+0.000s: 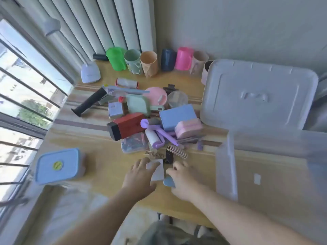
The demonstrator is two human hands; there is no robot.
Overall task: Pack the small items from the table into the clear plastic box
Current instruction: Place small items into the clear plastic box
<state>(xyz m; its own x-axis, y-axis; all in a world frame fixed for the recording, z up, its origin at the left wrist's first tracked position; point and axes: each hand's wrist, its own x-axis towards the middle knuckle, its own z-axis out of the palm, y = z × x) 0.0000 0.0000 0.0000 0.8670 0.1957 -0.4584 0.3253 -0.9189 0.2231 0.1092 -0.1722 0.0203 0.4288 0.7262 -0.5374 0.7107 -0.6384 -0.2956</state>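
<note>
A room in a home, seen from above a wooden table (99, 167) set against a plain wall beside a barred window (21, 96) that looked out on trees and buildings. Pale pleated curtains (99, 23) hung in the corner. A row of coloured plastic cups (148, 63) lined the wall, a small desk lamp (90, 72) stood near the window, and household odds and ends lay heaped in the middle, among them a lint roller (154, 140), hair clips (177, 151) and a lidded food container (59, 166).

The clear box (272, 167) stands right of the item pile (148, 124), its lid (258, 94) behind.
</note>
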